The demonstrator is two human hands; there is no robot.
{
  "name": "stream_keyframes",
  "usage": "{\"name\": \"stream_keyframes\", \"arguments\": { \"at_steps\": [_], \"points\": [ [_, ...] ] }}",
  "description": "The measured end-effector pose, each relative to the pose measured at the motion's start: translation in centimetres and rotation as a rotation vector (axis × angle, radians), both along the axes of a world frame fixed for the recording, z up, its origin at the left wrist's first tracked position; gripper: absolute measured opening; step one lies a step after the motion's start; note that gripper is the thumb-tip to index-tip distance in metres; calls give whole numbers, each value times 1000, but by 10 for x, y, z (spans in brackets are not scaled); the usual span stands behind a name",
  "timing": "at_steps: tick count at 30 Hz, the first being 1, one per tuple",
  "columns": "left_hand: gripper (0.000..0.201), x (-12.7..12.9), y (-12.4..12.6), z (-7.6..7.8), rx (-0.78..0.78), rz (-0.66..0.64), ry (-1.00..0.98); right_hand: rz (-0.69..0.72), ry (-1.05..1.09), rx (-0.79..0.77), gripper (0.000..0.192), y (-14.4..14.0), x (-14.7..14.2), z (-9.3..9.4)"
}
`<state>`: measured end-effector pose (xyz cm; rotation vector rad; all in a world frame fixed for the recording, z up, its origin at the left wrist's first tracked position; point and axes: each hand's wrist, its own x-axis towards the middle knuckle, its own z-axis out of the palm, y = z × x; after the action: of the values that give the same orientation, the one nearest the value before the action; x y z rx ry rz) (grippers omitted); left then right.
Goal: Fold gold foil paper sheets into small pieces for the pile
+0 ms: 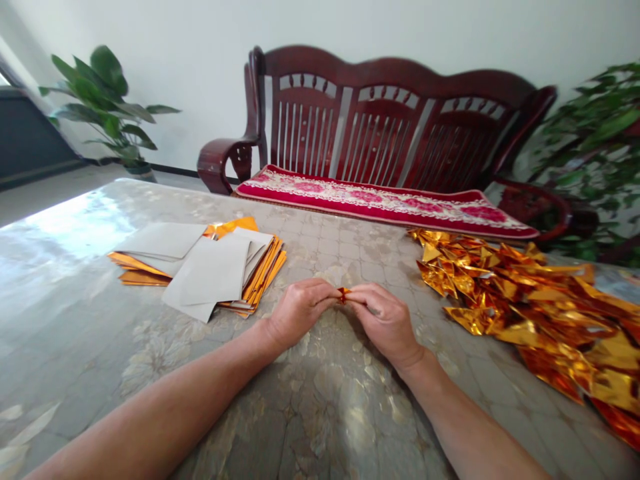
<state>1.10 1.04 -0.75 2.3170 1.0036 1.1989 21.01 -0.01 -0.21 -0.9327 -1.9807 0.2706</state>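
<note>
Between my two hands is a small piece of folded gold foil paper (343, 295), mostly covered by fingers. My left hand (303, 308) pinches its left end, the fingers closed. From the other side my right hand (383, 315) pinches the right end, also closed. Both hands are over the middle of the table, fingertips nearly meeting. To the left lies a stack of foil paper sheets (213, 267), grey-white side up with orange-gold edges showing. A large heap of folded gold foil pieces (520, 293) spreads along the right side.
The table (150, 373) has a glossy, flower-patterned cover. Beyond its far edge stands a dark red wooden bench (390, 120) with a red floral seat cover (370, 197). A potted plant (107, 100) is at the back left, leafy greenery (595, 147) at the right.
</note>
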Motion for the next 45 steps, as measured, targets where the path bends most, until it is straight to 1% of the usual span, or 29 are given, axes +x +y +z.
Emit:
{"name": "stream_keyframes", "arguments": {
  "at_steps": [4, 9, 13, 15, 19, 22, 27, 36, 41, 45],
  "points": [
    [12, -1, 2, -1, -5, 31, 8, 5, -7, 13, 14, -1, 0, -1],
    [12, -1, 3, -2, -19, 41, 19, 17, -14, -33, 13, 1, 0, -1],
    [12, 0, 2, -2, -30, 23, 7, 18, 1, -80, 15, -1, 3, 2],
    [12, 0, 1, -3, -31, 14, 10, -11, 18, -98, 15, -2, 3, 3],
    [12, -1, 0, -2, -26, 9, 40, -129, 56, -163, 7, -3, 0, 0],
    [13, -1, -2, -1, -22, 12, 68, -171, 101, -236, 10, -2, -2, -2],
    [14, -3, -3, -1, -14, 27, 108, -158, 94, -310, 12, -1, -4, -2],
    [18, -3, -2, -1, 4, 19, 123, -178, 134, -395, 12, -1, -8, 5],
    [21, -2, -3, 0, -12, 19, 141, -170, 150, -400, 14, 0, -9, 4],
    [22, -2, -3, 1, -21, 0, 140, -148, 120, -368, 14, 0, -8, 5]
  ]
}}
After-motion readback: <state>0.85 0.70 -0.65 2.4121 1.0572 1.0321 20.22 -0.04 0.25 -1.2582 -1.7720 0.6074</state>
